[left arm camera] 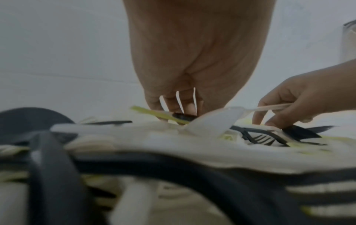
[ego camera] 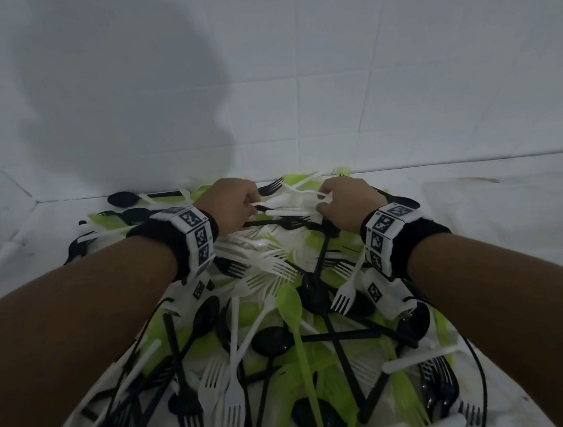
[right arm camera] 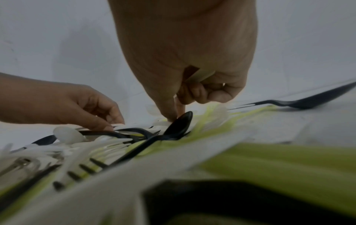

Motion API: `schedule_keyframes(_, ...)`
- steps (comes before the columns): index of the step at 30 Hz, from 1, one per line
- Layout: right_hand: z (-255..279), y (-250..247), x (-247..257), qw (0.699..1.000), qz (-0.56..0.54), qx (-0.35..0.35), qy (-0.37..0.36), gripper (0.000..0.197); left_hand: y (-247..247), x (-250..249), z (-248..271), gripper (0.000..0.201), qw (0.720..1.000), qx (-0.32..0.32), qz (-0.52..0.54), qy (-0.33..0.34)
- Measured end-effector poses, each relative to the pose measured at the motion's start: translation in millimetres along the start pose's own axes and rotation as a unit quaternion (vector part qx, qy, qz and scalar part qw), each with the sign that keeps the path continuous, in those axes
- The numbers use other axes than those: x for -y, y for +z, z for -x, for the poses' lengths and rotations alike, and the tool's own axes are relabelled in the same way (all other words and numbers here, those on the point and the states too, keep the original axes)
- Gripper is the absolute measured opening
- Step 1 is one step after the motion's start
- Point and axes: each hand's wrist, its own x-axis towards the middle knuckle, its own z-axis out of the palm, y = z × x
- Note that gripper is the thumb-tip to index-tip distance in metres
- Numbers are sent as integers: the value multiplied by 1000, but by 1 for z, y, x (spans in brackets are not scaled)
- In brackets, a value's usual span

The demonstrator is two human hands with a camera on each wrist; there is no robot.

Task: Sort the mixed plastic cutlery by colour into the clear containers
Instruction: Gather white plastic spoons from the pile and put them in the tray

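Head view looks down over cutlery pile; wrist views skim it close, sharing it.

Dim, bluish light; wrist views blur near the lens, edges bowed.

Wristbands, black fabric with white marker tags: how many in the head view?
2. One black fabric wristband circles the left wrist, the other the right wrist; none appears hidden.

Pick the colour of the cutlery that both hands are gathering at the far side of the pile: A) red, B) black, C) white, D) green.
C: the left hand and the right hand both pinch white cutlery between their fingers; in the left wrist view the right hand holds a white handle, while black and green pieces lie untouched in the pile.
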Motion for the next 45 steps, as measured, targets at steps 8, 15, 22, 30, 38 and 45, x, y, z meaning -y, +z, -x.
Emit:
schedule_keyframes(8, -12, 3, 12, 998, 41, 54, 0, 17, -26, 4, 35, 13, 999, -35, 22, 25)
schedule_keyframes(15, -4, 9, 29, 993, 66, 73, -63, 18, -33, 0, 73, 32, 993, -51, 98, -41)
schedule_keyframes(22, 15, 12, 57, 992, 6, -34, -123, 30, -29, 10, 113, 31, 994, -39, 88, -61)
schedule_keyframes(30, 41, 3, 101, 952, -153, -151, -216, 16, -43, 10, 171, 25, 984, -75, 123, -103)
schedule_keyframes(38, 71, 17, 150, 971, -77, 55, -218, 26, -52, 26, 229, 29, 965, -109, 128, -203)
schedule_keyframes(45, 88, 32, 170, 964, -109, 69, -232, 27, -61, 50, 256, 62, 976, -111, 120, -145)
